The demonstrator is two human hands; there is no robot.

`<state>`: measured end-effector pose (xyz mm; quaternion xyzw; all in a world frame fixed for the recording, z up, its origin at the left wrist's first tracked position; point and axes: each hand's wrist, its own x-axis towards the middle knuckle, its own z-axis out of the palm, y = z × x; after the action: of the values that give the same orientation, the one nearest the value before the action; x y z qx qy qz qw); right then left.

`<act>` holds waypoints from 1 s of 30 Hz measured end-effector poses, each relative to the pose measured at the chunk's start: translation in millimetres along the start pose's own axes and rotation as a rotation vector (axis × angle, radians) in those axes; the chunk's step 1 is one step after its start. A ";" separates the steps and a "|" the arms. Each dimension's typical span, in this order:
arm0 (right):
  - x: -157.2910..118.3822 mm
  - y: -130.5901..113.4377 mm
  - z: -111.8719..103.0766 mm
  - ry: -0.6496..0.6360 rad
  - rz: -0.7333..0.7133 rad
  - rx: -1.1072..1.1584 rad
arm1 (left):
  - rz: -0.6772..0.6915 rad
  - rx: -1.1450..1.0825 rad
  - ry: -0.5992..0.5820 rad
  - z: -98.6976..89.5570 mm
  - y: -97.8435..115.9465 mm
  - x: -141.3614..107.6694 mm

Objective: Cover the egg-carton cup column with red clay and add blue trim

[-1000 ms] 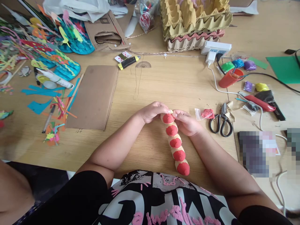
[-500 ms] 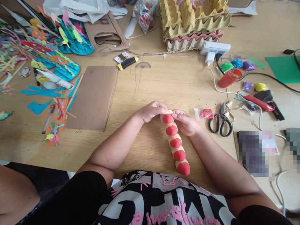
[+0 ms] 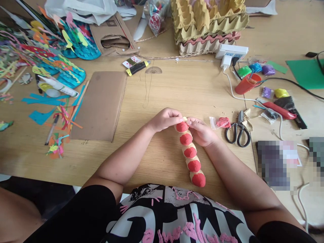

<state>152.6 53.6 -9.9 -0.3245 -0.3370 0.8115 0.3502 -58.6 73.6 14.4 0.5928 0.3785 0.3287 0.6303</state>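
Observation:
A strip of egg carton (image 3: 190, 146) with several bumps runs from my hands down toward my chest. Each bump is capped with red clay. My left hand (image 3: 165, 119) is closed, its thumb and fingertips pinching the far end of the strip from the left. From the right, my right hand (image 3: 201, 130) is closed on that same end, thumb and forefinger at the topmost red cap. A small pale tip of the carton shows between the two hands. Right of my right hand lie a lump of red clay (image 3: 223, 122) in a clear wrapper and black-handled scissors (image 3: 238, 133).
Stacked egg trays (image 3: 210, 30) and a white power strip (image 3: 232, 52) stand at the back. A red cup (image 3: 248, 84) tilts near coloured clay packets. To the left are a cardboard sheet (image 3: 97, 104), blue paper strips (image 3: 44, 100) and a glue bottle (image 3: 59, 86).
The near end of the strip has shifted very slightly away from me. Both hands keep their pinch at its far end, almost in the same place.

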 end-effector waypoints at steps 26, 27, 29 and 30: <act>-1.4 -4.6 -2.7 0.049 -0.119 0.042 | -0.186 -0.578 0.167 21.8 -12.8 7.9; -0.6 -4.4 -3.0 0.064 -0.144 0.055 | -0.190 -0.600 0.164 23.7 -13.2 7.9; 1.1 -4.0 -3.4 0.094 -0.168 0.067 | -0.168 -0.607 0.148 28.0 -14.3 7.2; 2.0 -4.0 -3.8 0.108 -0.169 0.065 | -0.153 -0.600 0.149 30.3 -15.0 6.5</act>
<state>155.8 58.5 -9.5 -0.3267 -0.3174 0.7709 0.4452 -29.6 63.0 -0.8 0.3245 0.3532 0.4196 0.7706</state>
